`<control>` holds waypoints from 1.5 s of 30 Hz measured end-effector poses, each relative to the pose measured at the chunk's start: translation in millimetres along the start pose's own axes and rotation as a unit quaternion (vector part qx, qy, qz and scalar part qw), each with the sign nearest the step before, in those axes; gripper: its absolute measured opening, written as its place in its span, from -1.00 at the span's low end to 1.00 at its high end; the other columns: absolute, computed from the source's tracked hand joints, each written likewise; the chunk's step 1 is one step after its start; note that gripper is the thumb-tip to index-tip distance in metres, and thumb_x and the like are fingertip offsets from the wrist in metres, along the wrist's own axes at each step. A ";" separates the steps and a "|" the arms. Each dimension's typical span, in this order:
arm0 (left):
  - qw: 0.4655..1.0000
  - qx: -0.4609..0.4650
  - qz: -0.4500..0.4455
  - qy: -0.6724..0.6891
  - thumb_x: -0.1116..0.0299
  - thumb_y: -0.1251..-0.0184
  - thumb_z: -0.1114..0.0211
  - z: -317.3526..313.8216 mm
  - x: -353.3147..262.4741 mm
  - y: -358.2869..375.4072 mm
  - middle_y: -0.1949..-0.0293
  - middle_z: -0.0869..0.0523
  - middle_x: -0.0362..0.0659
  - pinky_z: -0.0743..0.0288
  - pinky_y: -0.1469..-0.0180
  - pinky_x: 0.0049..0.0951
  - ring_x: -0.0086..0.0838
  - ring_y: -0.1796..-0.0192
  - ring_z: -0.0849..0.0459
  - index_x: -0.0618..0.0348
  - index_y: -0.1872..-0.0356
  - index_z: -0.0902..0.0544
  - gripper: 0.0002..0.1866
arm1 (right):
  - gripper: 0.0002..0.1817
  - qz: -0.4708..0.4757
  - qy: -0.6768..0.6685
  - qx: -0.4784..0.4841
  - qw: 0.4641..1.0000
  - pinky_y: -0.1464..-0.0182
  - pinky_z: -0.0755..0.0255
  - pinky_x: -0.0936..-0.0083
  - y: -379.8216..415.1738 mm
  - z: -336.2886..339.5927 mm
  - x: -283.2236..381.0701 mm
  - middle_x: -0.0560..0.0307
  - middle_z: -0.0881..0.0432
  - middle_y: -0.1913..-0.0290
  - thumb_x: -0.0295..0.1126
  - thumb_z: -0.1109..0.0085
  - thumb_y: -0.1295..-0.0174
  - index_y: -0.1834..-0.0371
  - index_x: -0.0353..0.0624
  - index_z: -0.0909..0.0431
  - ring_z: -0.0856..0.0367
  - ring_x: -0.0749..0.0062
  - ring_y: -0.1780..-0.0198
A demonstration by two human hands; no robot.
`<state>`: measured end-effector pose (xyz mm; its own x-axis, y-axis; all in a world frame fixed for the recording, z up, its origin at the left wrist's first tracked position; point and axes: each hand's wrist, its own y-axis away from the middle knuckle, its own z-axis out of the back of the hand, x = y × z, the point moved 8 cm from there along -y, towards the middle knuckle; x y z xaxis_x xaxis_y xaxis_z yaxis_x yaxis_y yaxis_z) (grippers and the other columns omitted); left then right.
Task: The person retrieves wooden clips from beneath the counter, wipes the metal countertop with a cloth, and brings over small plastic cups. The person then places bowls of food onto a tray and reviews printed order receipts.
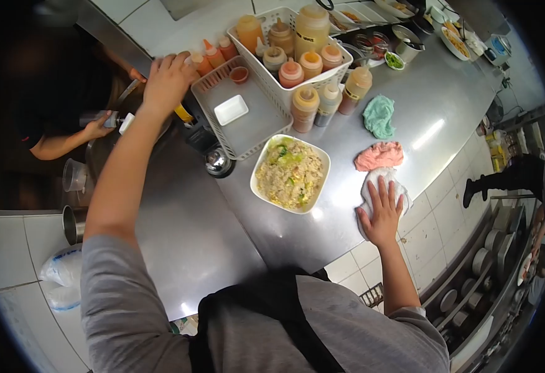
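My left hand (pixel 168 79) reaches to the upper left, beside small orange-capped sauce bottles (pixel 213 55) at the grey basket's (pixel 279 118) corner; its fingers are bent and what they touch is hidden. On the right, my right hand (pixel 381 214) lies with fingers spread on a white cloth (pixel 367 202). A pink cloth (pixel 379 156) and a green cloth (pixel 379 116) lie beyond it. Between my arms stands a white square bowl (pixel 257 190) of fried rice (pixel 290 172). The grey basket holds a small white dish (pixel 231 110) and a red sauce cup (pixel 239 75).
A white basket (pixel 272 81) of sauce bottles stands at the back, with three bottles (pixel 305 109) in front. A round metal object (pixel 218 163) is left of the bowl. At the far left, a co-worker's hand (pixel 100 125) holds a bottle. Another person stands at right.
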<state>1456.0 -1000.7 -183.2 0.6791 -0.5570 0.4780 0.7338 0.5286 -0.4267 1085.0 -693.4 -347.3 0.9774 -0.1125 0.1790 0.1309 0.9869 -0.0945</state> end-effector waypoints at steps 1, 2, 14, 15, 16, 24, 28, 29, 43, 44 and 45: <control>0.992 0.077 0.087 0.043 0.35 -0.27 -0.25 2.1 -16.1 6.2 -0.06 -0.59 -0.11 -0.42 -0.13 -0.17 -0.17 -0.07 -0.57 0.03 0.06 -0.65 -0.77 | -0.26 0.011 -0.016 0.002 1.000 -0.51 0.32 -0.11 -2.1 1.0 -0.5 0.07 -0.17 -0.55 -0.02 -0.25 -0.14 -0.43 0.08 -0.33 0.03 0.04 -0.59; 0.974 0.112 0.145 0.135 0.34 -0.35 -0.20 10.4 -42.4 22.4 -0.04 -0.62 -0.01 -0.51 -0.02 -0.19 -0.08 -0.02 -0.62 0.08 0.06 -0.64 -0.80 | -0.21 0.012 -0.041 0.007 0.999 -0.51 0.24 -0.05 -5.1 5.1 -2.3 0.05 -0.19 -0.53 -0.02 -0.27 -0.12 -0.45 0.03 -0.30 0.01 0.09 -0.59; 0.425 0.124 0.528 0.724 0.27 -0.61 0.17 -13.9 -262.3 186.8 0.27 -0.69 -0.10 -0.59 0.48 -0.54 -0.49 0.42 -0.71 0.19 -0.29 -0.33 -0.63 | -0.20 0.108 -0.004 0.085 0.990 -0.52 0.14 -0.08 9.3 -20.7 83.1 0.06 -0.01 -0.60 -0.03 -0.12 -0.29 -0.56 0.02 -0.07 0.01 0.10 -0.59; 0.412 0.080 0.540 0.730 0.28 -0.62 0.20 -5.3 -260.9 198.4 0.21 -0.69 -0.10 -0.61 0.48 -0.57 -0.51 0.39 -0.71 0.21 -0.28 -0.33 -0.63 | -0.20 0.112 -0.003 0.085 0.990 -0.52 0.14 -0.08 4.0 -22.8 83.3 0.06 -0.01 -0.60 -0.03 -0.12 -0.29 -0.56 0.02 -0.07 0.01 0.10 -0.59; 0.429 0.085 0.553 0.709 0.29 -0.62 0.20 12.4 -252.7 214.9 0.16 -0.68 -0.09 -0.63 0.46 -0.57 -0.52 0.37 -0.72 0.21 -0.25 -0.35 -0.65 | -0.21 0.147 -0.007 0.083 0.986 -0.52 0.12 -0.06 -5.2 -27.3 87.3 0.08 -0.01 -0.60 -0.05 -0.10 -0.30 -0.57 0.02 -0.06 0.01 0.12 -0.59; 0.464 0.096 0.643 0.602 0.29 -0.62 0.20 142.9 -197.0 374.8 0.31 -0.68 -0.09 -0.56 0.54 -0.57 -0.50 0.50 -0.67 0.28 -0.20 -0.38 -0.65 | -0.29 0.070 -0.015 -0.027 0.997 -0.54 0.12 0.04 -102.7 -62.4 134.6 -0.01 -0.01 -0.59 -0.11 0.07 -0.41 -0.55 -0.18 -0.05 0.01 0.09 -0.59; 0.504 0.050 0.652 0.564 0.30 -0.61 0.20 165.2 -173.0 387.1 0.37 -0.65 -0.12 -0.51 0.54 -0.57 -0.53 0.55 -0.61 0.32 -0.20 -0.38 -0.64 | -0.26 0.270 -0.107 0.015 0.957 -0.54 0.12 0.06 -43.4 -74.5 253.5 -0.02 -0.14 -0.55 -0.09 0.04 -0.36 -0.53 -0.23 -0.07 -0.04 0.11 -0.57; 0.502 0.051 0.654 0.563 0.30 -0.61 0.20 166.3 -172.5 382.1 0.37 -0.65 -0.12 -0.51 0.54 -0.57 -0.53 0.55 -0.61 0.32 -0.20 -0.38 -0.64 | -0.25 0.338 -0.135 0.039 0.930 -0.55 0.11 0.07 -13.8 -75.3 276.5 -0.01 -0.17 -0.54 -0.09 0.01 -0.34 -0.52 -0.24 -0.08 -0.07 0.13 -0.56; 0.454 0.017 0.683 0.572 0.27 -0.59 0.16 165.0 -173.5 407.5 0.34 -0.67 -0.08 -0.52 0.53 -0.56 -0.49 0.56 -0.63 0.30 -0.21 -0.39 -0.63 | -0.11 0.106 0.009 -0.044 0.993 -0.54 0.27 -0.07 -70.6 -72.7 144.5 -0.12 0.03 -0.60 0.17 0.17 -0.40 -0.56 -0.30 0.07 0.11 0.07 -0.61; 0.437 0.016 0.680 0.589 0.26 -0.59 0.15 154.0 -180.4 413.2 0.36 -0.67 -0.07 -0.52 0.52 -0.55 -0.47 0.57 -0.63 0.30 -0.19 -0.40 -0.63 | -0.10 0.187 -0.035 -0.011 0.982 -0.55 0.30 -0.03 -43.6 -72.9 191.2 -0.10 0.06 -0.60 0.20 0.19 -0.39 -0.57 -0.28 0.08 0.13 0.09 -0.62; 0.436 0.016 0.677 0.592 0.26 -0.59 0.15 145.6 -185.0 415.4 0.36 -0.67 -0.07 -0.52 0.52 -0.55 -0.47 0.57 -0.63 0.30 -0.19 -0.40 -0.63 | -0.11 0.244 -0.032 0.053 0.968 -0.56 0.27 0.00 -11.2 -72.2 234.6 -0.07 0.05 -0.61 0.19 0.18 -0.39 -0.57 -0.25 0.06 0.12 0.14 -0.62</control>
<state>1632.9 -584.8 -337.1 0.0343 0.3507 -0.9358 -0.3399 0.8847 0.3191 1324.8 -739.3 -375.0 0.9057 0.3748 0.1981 -0.3658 0.9271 -0.0820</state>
